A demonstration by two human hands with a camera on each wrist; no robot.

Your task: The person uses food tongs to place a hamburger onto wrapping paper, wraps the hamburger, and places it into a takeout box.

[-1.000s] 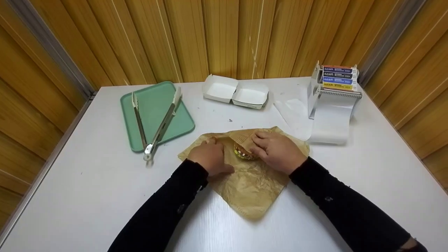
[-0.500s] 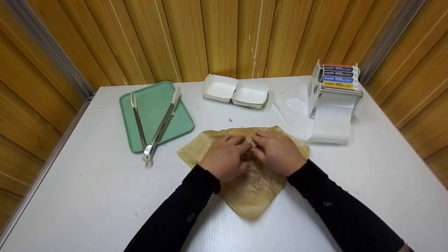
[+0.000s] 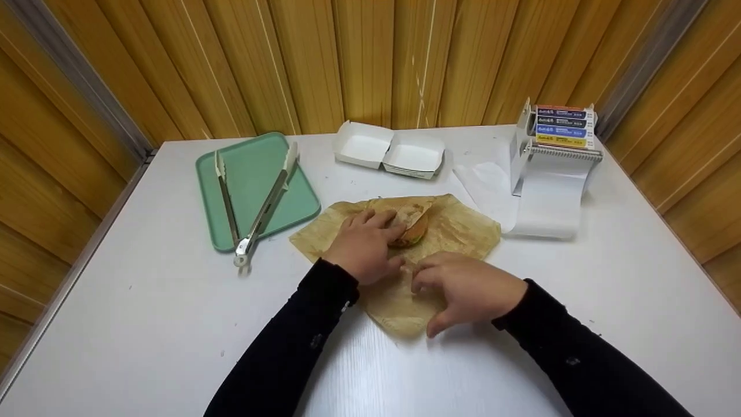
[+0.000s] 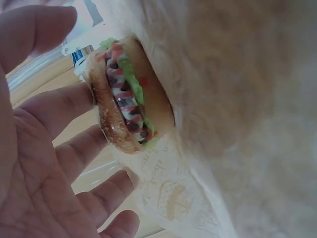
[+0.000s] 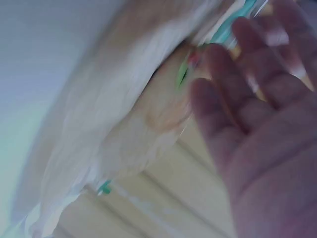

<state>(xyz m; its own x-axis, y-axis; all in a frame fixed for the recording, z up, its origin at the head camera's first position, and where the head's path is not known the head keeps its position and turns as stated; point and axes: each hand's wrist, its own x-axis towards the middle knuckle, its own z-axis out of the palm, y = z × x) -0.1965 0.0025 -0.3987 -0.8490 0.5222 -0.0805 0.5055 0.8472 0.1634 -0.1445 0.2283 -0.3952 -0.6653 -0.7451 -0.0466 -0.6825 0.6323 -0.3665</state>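
A burger (image 3: pixel 414 234) rests on a brown sheet of wrapping paper (image 3: pixel 466 231), whose far edge is partly folded over the bun. My left hand (image 3: pixel 366 248) presses the fold against the burger's left side. In the left wrist view its fingertips touch the seeded bun of the burger (image 4: pixel 124 99), with lettuce and sauce showing. My right hand (image 3: pixel 472 288) is over the near right part of the paper, apart from the burger. Its fingers are spread and hold nothing, as the right wrist view shows the palm of the hand (image 5: pixel 272 144) too.
At the back left lies a green tray (image 3: pixel 255 156) with metal tongs (image 3: pixel 267 205) across it. An unfolded white box (image 3: pixel 388 149) stands at the back. A label roll dispenser (image 3: pixel 558 145) on the right trails a white strip (image 3: pixel 547 202).
My left hand has moved right onto the fold over the burger. My right hand has let go of the paper and come back toward the near corner, uncovering the burger's right side.
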